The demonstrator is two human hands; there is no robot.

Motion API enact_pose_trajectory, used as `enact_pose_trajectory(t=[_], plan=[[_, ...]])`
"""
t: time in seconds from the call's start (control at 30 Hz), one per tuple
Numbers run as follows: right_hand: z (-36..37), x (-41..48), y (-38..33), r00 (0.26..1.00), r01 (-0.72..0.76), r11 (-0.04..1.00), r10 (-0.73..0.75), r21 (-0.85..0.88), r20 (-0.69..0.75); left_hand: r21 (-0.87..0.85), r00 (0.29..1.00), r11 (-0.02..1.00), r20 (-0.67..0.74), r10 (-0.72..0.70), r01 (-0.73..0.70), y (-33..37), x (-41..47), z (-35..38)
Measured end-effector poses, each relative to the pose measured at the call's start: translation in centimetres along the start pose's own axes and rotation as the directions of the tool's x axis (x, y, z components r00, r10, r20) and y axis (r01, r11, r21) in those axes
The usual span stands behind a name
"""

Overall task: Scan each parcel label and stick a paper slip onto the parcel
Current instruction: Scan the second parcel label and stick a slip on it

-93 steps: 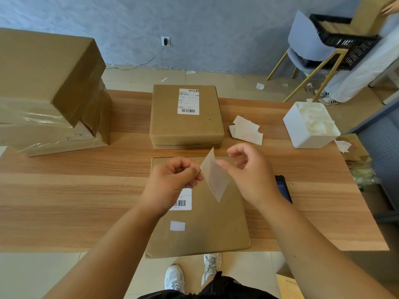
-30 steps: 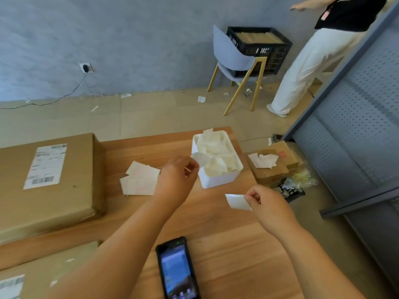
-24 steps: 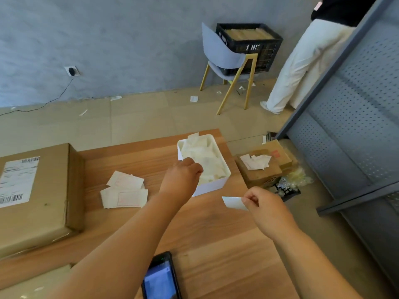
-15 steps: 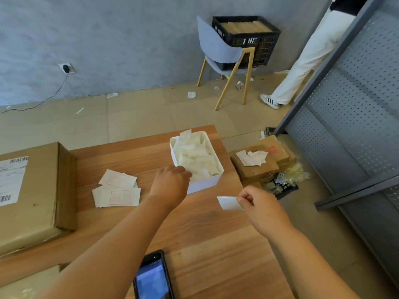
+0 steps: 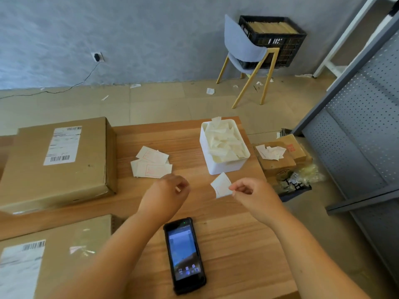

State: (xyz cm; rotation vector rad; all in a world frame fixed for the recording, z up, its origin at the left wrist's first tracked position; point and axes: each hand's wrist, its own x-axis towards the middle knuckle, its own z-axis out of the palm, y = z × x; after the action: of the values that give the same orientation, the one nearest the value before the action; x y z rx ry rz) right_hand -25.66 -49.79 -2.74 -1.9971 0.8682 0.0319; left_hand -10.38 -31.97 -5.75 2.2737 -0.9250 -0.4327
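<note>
Slip [image 5: 221,186] pinched by right hand [image 5: 254,197] fingers, long axis tilted up-left; left hand [image 5: 166,194] loosely curled, empty; parcel [image 5: 60,240] down-left of fingers, nearer left hand.

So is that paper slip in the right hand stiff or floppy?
Probably bendy yet self-supporting: the paper slip looks thin but sticks out fairly flat from a one-edge pinch by the right hand. Likely very light: that pinch alone carries it.

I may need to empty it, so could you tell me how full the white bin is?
Full: the white bin is heaped to its rim with pale paper scraps, one sticking up above the far edge.
</note>
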Motion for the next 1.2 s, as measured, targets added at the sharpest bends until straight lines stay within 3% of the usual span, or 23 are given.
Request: enact_pose_trajectory(t=[0.1,0.3,0.6,0.77,1.0,1.2], plan=[[3.2,-1.9,-2.4,0.999,0.004,0.988,-0.011,0.154,0.049,-0.039,0.996,0.995,0.024,-0.088,0.089,-2.4,-4.4,-1.5],[10.4,-5.0,-5.6,0.992,-0.01,0.979,-0.016,0.202,0.129,-0.278,0.958,0.919,0.014,-0.287,0.28,-7.1,-13.0,-4.7],[19.2,-10.7,-9.7,0.902,0.06,0.917,-0.219,0.395,0.371,-0.618,0.909,0.713,0.011,-0.416,0.333,-12.7,-21.6,-9.2],[23.0,-12.5,-10.5,0.919,0.058,0.903,-0.215,0.426,0.331,-0.698,0.882,0.646,-0.045,-0.469,0.309,-15.2,-24.7,-11.0],[27.5,-14.3,-10.3,0.981,0.098,0.888,-0.163,0.45,0.108,-0.714,0.843,0.616,-0.067,-0.533,0.333,-17.6,-27.6,-12.1],[30.5,-15.4,-9.9,0.974,0.093,0.932,-0.158,0.35,0.162,-0.636,0.814,0.685,-0.15,-0.561,0.355,-19.3,-29.5,-12.6]])
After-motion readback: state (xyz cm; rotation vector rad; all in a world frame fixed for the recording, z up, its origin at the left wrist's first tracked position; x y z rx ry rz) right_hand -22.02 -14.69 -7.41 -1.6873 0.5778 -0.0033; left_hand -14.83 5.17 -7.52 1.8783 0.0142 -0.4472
